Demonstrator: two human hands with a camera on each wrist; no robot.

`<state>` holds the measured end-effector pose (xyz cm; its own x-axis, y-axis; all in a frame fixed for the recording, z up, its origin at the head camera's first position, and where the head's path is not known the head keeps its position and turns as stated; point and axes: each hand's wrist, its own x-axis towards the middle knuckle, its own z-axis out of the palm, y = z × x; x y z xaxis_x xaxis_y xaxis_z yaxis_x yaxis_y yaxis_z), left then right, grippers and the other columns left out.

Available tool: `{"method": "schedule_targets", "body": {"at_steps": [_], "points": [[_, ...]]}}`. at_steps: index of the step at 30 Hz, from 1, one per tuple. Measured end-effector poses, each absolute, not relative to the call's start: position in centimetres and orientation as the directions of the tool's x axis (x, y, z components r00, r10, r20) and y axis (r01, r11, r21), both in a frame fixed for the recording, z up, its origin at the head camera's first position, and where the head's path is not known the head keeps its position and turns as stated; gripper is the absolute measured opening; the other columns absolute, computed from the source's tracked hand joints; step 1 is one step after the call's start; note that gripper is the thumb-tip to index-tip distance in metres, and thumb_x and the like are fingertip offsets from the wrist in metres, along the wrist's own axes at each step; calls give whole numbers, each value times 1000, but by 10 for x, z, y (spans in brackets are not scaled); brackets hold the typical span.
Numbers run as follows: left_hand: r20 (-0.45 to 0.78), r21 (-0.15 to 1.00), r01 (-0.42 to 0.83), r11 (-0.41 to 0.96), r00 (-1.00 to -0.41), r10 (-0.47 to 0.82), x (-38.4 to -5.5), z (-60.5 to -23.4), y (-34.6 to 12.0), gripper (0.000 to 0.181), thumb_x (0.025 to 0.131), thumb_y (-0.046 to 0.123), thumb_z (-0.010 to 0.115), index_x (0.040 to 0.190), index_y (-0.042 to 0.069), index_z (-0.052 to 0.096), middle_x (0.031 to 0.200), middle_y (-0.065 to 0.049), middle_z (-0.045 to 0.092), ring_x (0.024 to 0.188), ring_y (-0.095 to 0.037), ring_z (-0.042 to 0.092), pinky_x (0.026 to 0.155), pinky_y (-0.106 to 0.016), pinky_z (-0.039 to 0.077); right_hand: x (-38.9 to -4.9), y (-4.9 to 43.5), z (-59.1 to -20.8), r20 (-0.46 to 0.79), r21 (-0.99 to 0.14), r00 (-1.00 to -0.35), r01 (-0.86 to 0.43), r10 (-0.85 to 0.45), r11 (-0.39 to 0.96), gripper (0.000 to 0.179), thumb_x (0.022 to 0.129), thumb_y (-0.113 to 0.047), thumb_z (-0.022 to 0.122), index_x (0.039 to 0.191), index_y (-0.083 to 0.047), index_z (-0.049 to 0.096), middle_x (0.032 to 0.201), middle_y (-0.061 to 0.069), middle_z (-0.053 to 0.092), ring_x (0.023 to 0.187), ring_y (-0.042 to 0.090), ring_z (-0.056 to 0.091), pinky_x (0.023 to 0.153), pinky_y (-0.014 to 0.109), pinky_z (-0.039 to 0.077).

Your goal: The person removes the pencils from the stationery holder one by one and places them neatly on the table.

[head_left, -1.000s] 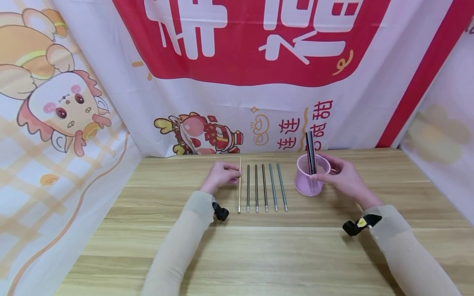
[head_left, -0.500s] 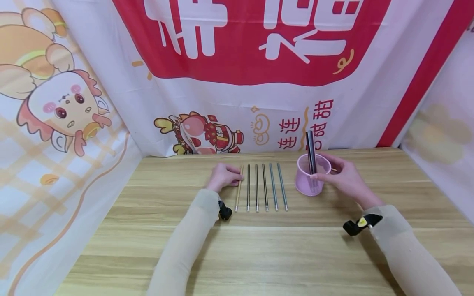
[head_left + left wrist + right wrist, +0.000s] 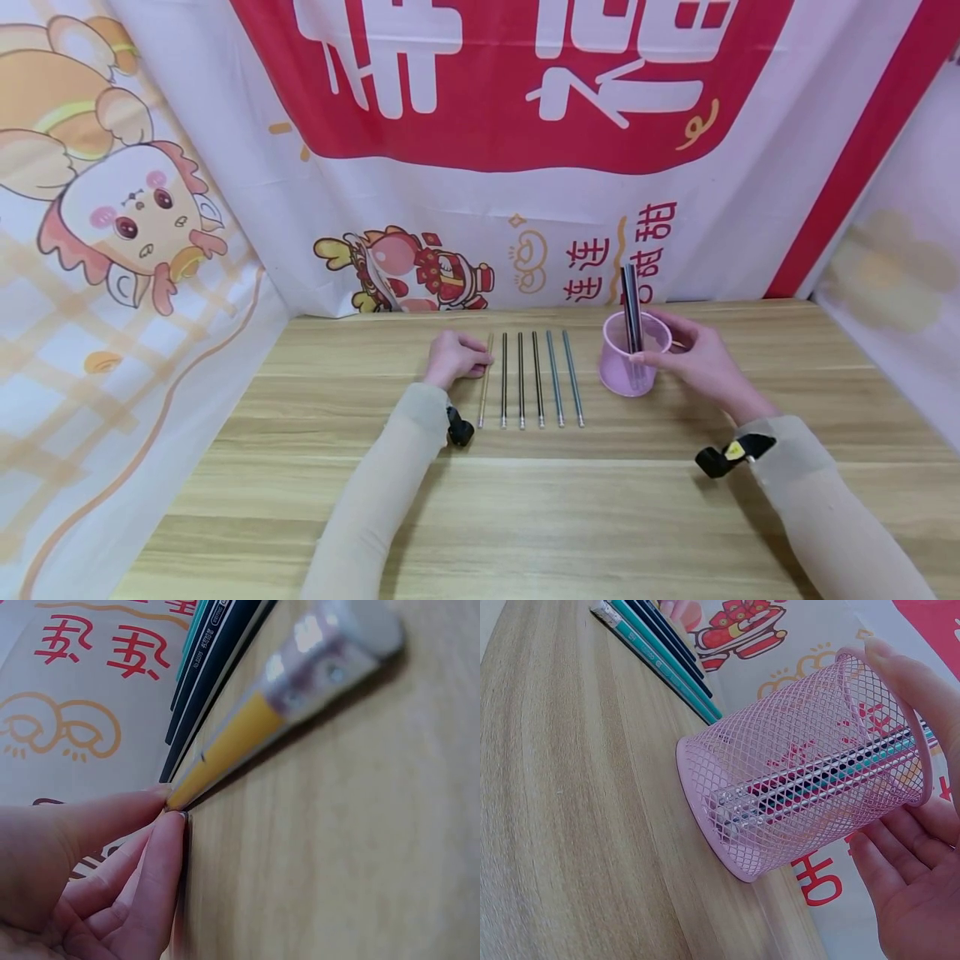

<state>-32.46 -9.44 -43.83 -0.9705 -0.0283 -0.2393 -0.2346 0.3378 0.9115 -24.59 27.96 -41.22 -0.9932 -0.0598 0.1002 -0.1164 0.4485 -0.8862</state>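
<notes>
At the left end of a row of pencils, my left hand (image 3: pixel 453 358) pinches a yellow pencil (image 3: pixel 486 383) between thumb and fingertips. The left wrist view has this pencil's white eraser and metal band (image 3: pixel 322 664) close up, over the wood. My right hand (image 3: pixel 697 362) holds the pink mesh pencil cup (image 3: pixel 615 375) at its rim, thumb at one side and fingers at the other. The cup stands upright on the table. Several dark and teal pencils (image 3: pixel 817 776) lean inside it, their eraser ends down at the base.
Beside the yellow pencil lie three black pencils (image 3: pixel 521 379) and two teal pencils (image 3: pixel 556 379), roughly parallel, erasers toward me. The wooden table (image 3: pixel 562 517) ends at a printed cloth backdrop (image 3: pixel 540 200). Cloth also hangs at both sides.
The yellow pencil's far end has come nearer to me and its eraser end has shifted slightly left. My left hand and forearm moved a little right. My right hand and the cup stayed put.
</notes>
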Motion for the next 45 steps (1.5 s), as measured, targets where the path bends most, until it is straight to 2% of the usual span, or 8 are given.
{"method": "schedule_targets", "body": {"at_steps": [9,17,22,28,31,36,42,45], "points": [[-231,918,-226,325,-973,-25,-322,-438,-96,21,84,-2,82,104,-5,74,85,-15,73,66,-19,71,63,-29,63,-247,280,-415,97,-893,-994,-110,-51,437,82,84,-34,87,153,-15,47,149,14,51,131,35,51,96,15,48],[-244,912,-237,335,-970,-22,-324,-439,-98,25,83,0,83,106,-4,75,91,-14,73,71,-20,72,65,-28,63,-245,281,-414,98,-891,-993,-114,-59,440,83,84,-34,87,154,-15,47,149,15,51,131,35,51,95,14,48],[-236,925,-227,305,-972,-6,-324,-437,-102,28,86,4,82,111,-3,73,99,-15,72,81,-25,72,72,-29,63,-246,280,-414,98,-895,-994,-113,-58,431,82,84,-33,87,153,-14,47,149,15,52,131,35,52,93,12,47],[-176,957,-168,238,-984,11,-327,-425,-104,35,90,15,81,120,1,71,106,-12,73,93,-30,73,84,-37,62,-247,280,-416,105,-890,-993,-117,-53,441,82,83,-35,87,153,-14,48,148,15,53,130,36,52,91,12,48],[-146,962,-132,239,-988,43,-326,-415,-99,38,89,24,82,120,4,72,106,-10,74,96,-28,73,87,-37,61,-247,280,-416,104,-891,-993,-115,-50,439,82,83,-35,87,152,-14,49,147,14,53,130,35,53,91,11,48],[-102,975,-72,211,-985,137,-321,-398,-81,41,88,28,83,120,4,73,108,-10,74,108,-34,69,92,-38,59,-247,282,-414,101,-893,-993,-118,-62,434,83,84,-34,86,154,-15,46,149,15,51,131,36,51,91,10,47],[-17,952,57,301,-971,238,-311,-384,-53,39,90,34,81,121,11,74,116,-1,73,107,-22,68,99,-41,54,-248,282,-417,96,-892,-994,-113,-60,439,83,84,-36,86,154,-14,46,149,14,51,131,34,51,93,11,47],[32,936,124,329,-962,272,-307,-383,-38,43,89,38,80,125,15,73,118,4,72,107,-14,66,99,-36,53,-247,280,-415,93,-892,-994,-109,-57,440,83,84,-37,86,154,-15,47,149,13,51,131,34,51,94,13,47]]}}
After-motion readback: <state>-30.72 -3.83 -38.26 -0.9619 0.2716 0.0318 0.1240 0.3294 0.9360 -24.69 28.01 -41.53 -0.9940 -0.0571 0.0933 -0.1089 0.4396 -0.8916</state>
